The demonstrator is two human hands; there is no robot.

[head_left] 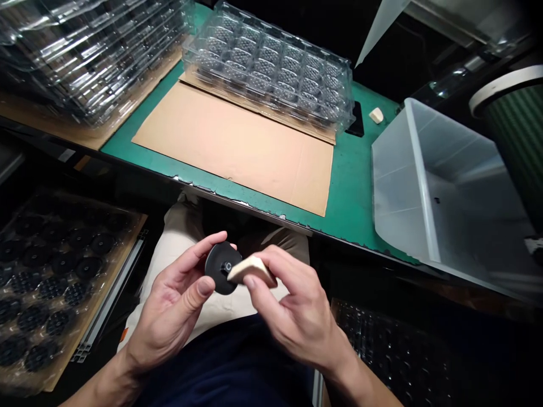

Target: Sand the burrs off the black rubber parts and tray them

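Note:
Over my lap, my left hand [176,302] pinches a small round black disc [218,270] between thumb and fingers, its centre hole facing up. My right hand [292,308] grips a beige wedge-shaped block [250,269] and presses its tip against the middle of the disc. Both hands sit below the front edge of the green table [352,186].
A brown cardboard sheet [237,144] lies on the table, with a clear compartment tray [271,65] behind it and stacked clear trays [80,51] at far left. A translucent bin [441,186] stands at right. A tray of black discs [51,271] sits low at left. A small beige piece [376,115] lies near the bin.

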